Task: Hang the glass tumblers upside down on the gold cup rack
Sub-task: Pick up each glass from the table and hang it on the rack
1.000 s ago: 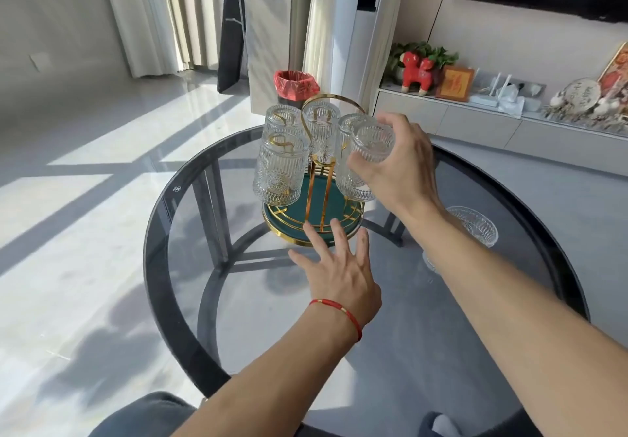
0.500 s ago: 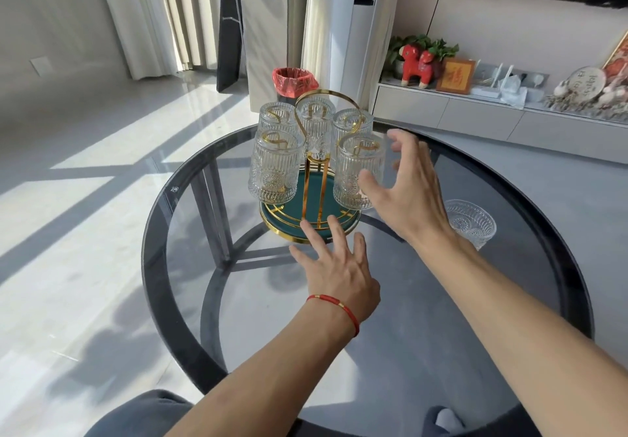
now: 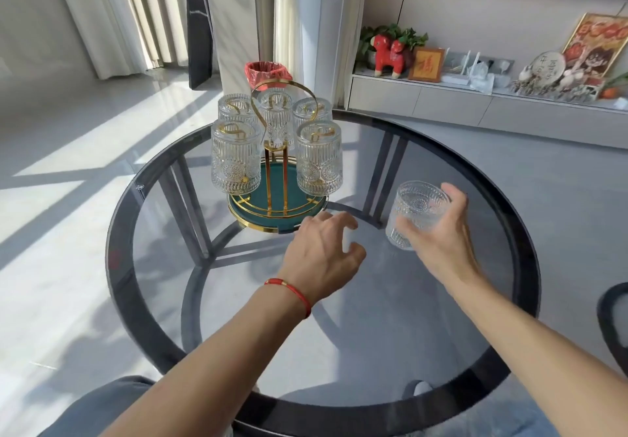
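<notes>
The gold cup rack (image 3: pixel 276 164) with a round green base stands on the far half of the glass table. Several ribbed glass tumblers hang upside down on its hooks; the front two are a left tumbler (image 3: pixel 235 158) and a right tumbler (image 3: pixel 318 158). To the right of the rack, my right hand (image 3: pixel 438 232) wraps around one more glass tumbler (image 3: pixel 415 214), which stands mouth up on the table. My left hand (image 3: pixel 323 253) hovers just in front of the rack's base, fingers curled and apart, holding nothing.
The round smoked-glass table (image 3: pixel 441 351) has a thick black rim. A dark chair edge (image 3: pixel 611 321) shows at the right. Behind the rack are a red-lined bin (image 3: pixel 266 70) and a low cabinet (image 3: pixel 475 110) with ornaments.
My right hand let go of the tumbler it hung on the front right hook, swung right and down, and closed around the tumbler on the table. My left hand curled slightly.
</notes>
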{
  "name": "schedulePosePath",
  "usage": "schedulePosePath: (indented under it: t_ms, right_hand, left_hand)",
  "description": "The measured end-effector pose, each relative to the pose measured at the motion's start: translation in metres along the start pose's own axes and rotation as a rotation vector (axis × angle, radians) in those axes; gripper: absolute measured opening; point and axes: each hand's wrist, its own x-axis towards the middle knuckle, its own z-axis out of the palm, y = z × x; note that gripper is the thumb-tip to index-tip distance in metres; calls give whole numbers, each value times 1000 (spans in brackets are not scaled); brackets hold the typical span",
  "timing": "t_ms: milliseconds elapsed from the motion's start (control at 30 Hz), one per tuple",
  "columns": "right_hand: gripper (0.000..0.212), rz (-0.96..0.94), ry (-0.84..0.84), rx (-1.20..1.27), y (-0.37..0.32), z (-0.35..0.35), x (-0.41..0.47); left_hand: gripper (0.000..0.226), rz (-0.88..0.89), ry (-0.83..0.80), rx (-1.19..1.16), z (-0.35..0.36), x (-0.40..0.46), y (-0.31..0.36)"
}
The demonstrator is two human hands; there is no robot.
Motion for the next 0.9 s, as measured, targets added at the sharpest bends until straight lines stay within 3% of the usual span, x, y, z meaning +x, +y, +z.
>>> schedulePosePath:
  t_ms: [100, 233, 367, 500, 600, 667, 800, 900]
  right_hand:
    - [93, 129, -102, 60, 20, 2, 4]
    - [70, 144, -88, 66, 19, 3, 5]
    - [74, -92, -166, -12, 1, -1, -3]
    - [87, -342, -310, -60, -22, 1, -16]
    - [93, -445, -363, -55, -28, 7, -23]
    - [89, -353, -420, 25, -32, 7, -21]
    - [74, 155, -720, 491, -41, 8, -21]
    - [57, 137, -628, 573, -49, 12, -23]
  left_hand:
    - [38, 1, -20, 12, -1, -2, 2]
    - [39, -16, -7, -90, -4, -4, 4]
    - [51, -92, -5, -293, -5, -1, 2]
    - [95, -131, -52, -650, -10, 0, 3]
    - [93, -160, 29, -716, -16, -1, 4]
    - [79, -248, 68, -888, -19, -4, 2]
    - [61, -392, 64, -1220, -27, -11, -2]
    - [56, -343, 27, -1257, -33, -13, -6]
